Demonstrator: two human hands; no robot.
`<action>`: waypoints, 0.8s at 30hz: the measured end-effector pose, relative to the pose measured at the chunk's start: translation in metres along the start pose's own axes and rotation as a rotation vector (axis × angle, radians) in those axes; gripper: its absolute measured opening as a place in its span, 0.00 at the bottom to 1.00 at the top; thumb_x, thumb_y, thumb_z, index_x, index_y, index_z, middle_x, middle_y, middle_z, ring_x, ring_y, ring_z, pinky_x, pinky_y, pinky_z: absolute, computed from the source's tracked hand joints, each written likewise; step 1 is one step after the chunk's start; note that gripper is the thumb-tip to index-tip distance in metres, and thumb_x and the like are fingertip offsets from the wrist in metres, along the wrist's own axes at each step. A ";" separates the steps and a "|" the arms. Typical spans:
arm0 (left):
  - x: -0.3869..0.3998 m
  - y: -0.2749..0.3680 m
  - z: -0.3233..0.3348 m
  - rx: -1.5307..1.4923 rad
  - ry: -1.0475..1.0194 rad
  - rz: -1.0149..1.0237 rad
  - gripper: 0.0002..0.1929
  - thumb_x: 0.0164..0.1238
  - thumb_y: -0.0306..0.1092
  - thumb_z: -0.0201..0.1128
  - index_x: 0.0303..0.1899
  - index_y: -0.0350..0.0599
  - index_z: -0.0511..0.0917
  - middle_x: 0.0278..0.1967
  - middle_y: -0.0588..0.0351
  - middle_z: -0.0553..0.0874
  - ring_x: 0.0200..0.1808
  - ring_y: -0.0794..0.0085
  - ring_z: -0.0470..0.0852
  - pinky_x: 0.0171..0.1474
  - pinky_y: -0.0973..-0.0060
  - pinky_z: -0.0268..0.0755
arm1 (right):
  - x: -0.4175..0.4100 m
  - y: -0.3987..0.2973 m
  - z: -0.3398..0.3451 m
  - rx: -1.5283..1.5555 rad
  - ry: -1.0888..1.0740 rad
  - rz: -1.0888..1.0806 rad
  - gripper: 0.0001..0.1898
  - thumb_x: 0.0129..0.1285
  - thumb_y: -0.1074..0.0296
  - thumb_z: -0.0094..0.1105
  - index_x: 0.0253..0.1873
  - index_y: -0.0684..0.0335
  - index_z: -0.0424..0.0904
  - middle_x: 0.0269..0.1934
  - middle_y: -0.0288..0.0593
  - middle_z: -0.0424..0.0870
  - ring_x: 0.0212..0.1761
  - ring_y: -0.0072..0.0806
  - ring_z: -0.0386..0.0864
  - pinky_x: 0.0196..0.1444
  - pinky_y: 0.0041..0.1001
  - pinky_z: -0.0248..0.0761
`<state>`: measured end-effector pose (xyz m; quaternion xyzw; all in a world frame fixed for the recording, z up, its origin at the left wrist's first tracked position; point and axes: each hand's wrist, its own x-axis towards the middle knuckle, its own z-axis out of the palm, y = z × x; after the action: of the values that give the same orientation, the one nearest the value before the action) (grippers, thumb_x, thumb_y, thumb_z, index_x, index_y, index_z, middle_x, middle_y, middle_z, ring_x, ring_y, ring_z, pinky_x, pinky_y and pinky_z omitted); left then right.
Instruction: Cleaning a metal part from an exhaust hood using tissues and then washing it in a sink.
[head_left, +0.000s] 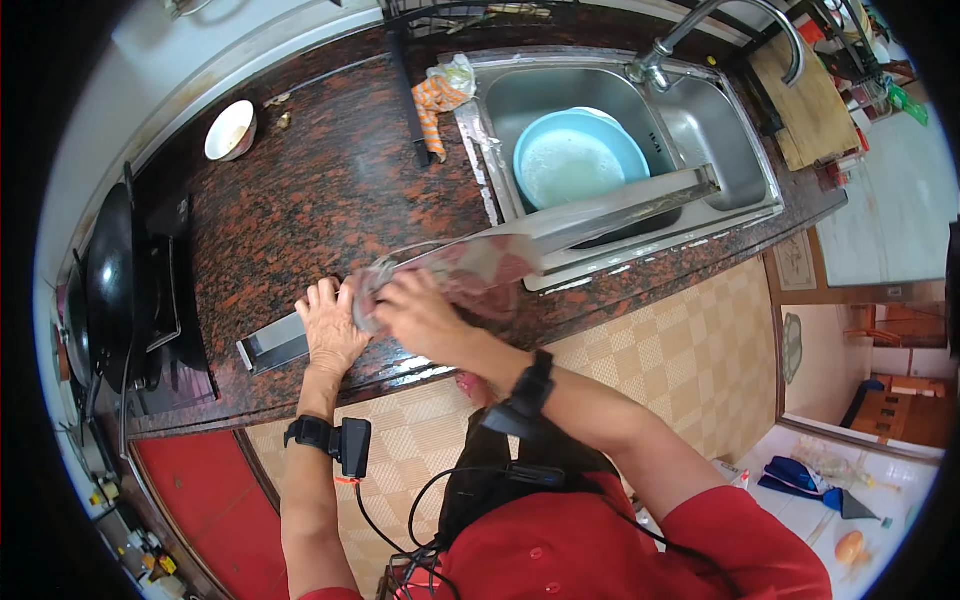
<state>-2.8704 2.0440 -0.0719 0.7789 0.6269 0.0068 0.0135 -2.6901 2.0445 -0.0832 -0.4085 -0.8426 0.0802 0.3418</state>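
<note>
A long metal channel-shaped piece (274, 343) lies slantwise on the stone countertop, its far end reaching over the sink. My left hand (332, 324) grips its near part from above, fingers over the far edge. Just to the right, my right hand (420, 311) presses a red-and-white cloth (484, 274) against the metal; hand and cloth are blurred. Beyond the metal piece, a light blue basin (529, 169) with cloudy, sudsy water sits in the larger sink bowl.
A white bowl (231, 131) stands at the back left, beside a stove with a black wok (112, 277). An orange-striped cloth (435, 105) lies by the steel sink (570, 82). The faucet (658, 64) rises behind; a wooden board (810, 112) is at right.
</note>
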 end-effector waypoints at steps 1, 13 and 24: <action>0.003 -0.001 0.006 0.016 0.001 -0.022 0.45 0.39 0.72 0.63 0.54 0.44 0.71 0.44 0.49 0.69 0.48 0.57 0.67 0.52 0.58 0.55 | 0.003 -0.006 0.004 0.060 -0.071 -0.003 0.03 0.51 0.66 0.56 0.30 0.53 0.79 0.36 0.38 0.75 0.47 0.35 0.71 0.53 0.42 0.58; -0.001 0.012 -0.016 0.002 -0.038 -0.001 0.43 0.39 0.68 0.66 0.53 0.44 0.70 0.45 0.49 0.70 0.50 0.56 0.66 0.55 0.58 0.55 | -0.086 0.194 -0.194 -0.439 -0.267 0.131 0.07 0.60 0.66 0.51 0.40 0.52 0.79 0.44 0.30 0.79 0.52 0.24 0.74 0.62 0.55 0.49; 0.001 0.016 -0.013 0.031 -0.023 0.002 0.43 0.40 0.64 0.68 0.53 0.40 0.68 0.45 0.47 0.68 0.50 0.53 0.65 0.54 0.57 0.56 | -0.121 0.298 -0.287 -0.690 -0.320 0.752 0.17 0.68 0.54 0.43 0.52 0.52 0.77 0.60 0.52 0.71 0.66 0.40 0.64 0.61 0.58 0.50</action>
<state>-2.8555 2.0415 -0.0588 0.7798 0.6258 -0.0120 0.0088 -2.2644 2.1081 -0.0523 -0.7536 -0.6569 -0.0231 0.0025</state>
